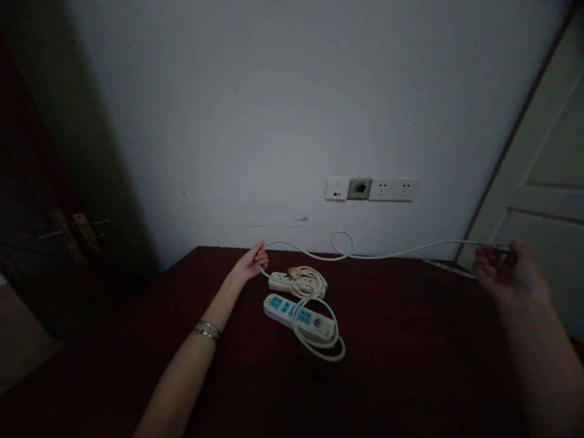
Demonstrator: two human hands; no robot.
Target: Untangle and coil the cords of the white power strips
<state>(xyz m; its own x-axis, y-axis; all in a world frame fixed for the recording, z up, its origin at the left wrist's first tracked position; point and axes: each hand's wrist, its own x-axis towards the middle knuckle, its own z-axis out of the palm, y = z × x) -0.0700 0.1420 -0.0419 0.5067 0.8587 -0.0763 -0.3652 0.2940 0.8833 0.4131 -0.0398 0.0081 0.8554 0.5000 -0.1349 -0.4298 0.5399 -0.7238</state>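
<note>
A white power cord [401, 250] stretches between my two hands above the dark red table, with one loop in its middle. My left hand [254, 260] is closed around the cord. Far to the right, my right hand [511, 271] grips the cord's end, where a dark plug seems to sit, partly hidden by the fingers. The cord's other part lies in loose loops over a white power strip [279, 309] with blue sockets. Just behind it lies a second white power strip [277, 281] with its own cord [317, 275] coiled on top.
Wall sockets [392, 190] and a grey network outlet [359, 188] are set in the white wall behind the table [392, 365]. A dark door with a brass handle [84, 231] stands at left, a pale panelled door [547, 194] at right. A thin flat strip [449, 268] lies near the table's back edge.
</note>
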